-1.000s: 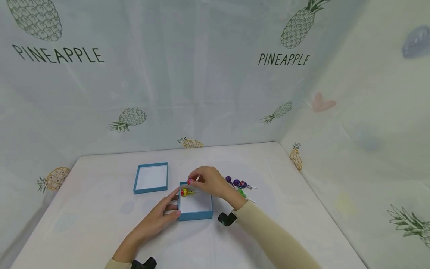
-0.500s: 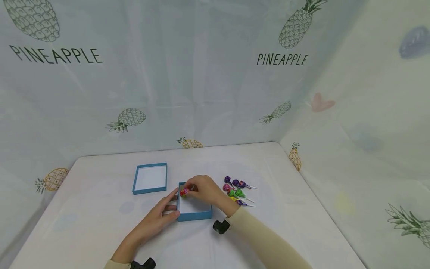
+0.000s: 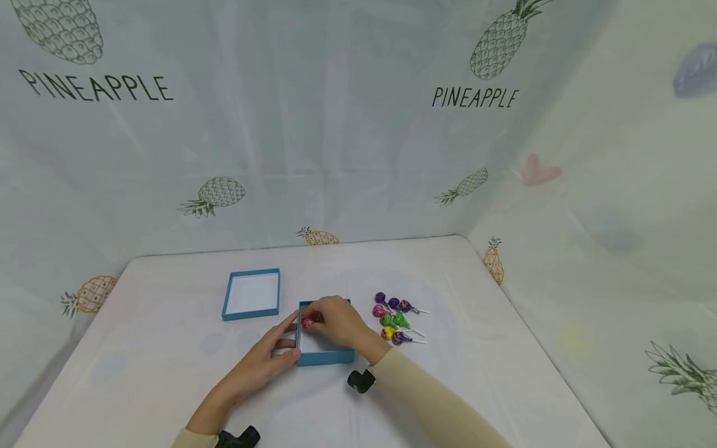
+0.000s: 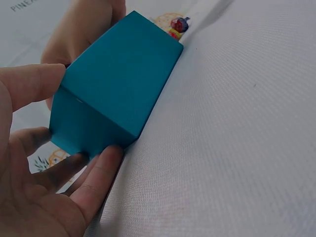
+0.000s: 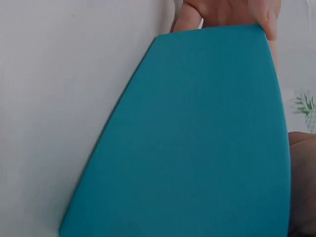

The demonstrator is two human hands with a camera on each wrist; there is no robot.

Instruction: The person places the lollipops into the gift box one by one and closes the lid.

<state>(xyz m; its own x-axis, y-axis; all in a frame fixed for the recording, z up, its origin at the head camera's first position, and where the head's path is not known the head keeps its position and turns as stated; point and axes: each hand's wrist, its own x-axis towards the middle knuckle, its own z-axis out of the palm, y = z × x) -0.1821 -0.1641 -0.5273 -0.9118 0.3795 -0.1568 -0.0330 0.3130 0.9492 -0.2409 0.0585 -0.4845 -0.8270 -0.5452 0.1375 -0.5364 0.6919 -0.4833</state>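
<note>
In the head view a blue box [image 3: 326, 358] with a white inside stands open on the table. My left hand [image 3: 260, 361] rests against its left side, thumb at the near corner. The left wrist view shows those fingers [image 4: 98, 182] fairly straight along the box wall. Inside the box, my right hand [image 3: 338, 320] pinches a pink-and-red lollipop [image 3: 306, 323] by the left wall. The hand hides its stick and the yellow lollipop seen there before. The box's outer wall [image 5: 197, 133] fills most of the right wrist view, hiding the right fingertips.
Right of the box lie several lollipops, among them purple ones [image 3: 380, 298], a pink one [image 3: 378, 310], green ones [image 3: 400, 320] and a yellow one [image 3: 387, 333]. A blue-edged box lid [image 3: 252, 312] lies behind and left. A pineapple-print curtain [image 3: 358, 124] hangs behind the table.
My right hand has moved left and down into the box, carrying the pink-and-red lollipop to the left wall. The lollipops on the right have come into view. My left hand stays on the box.
</note>
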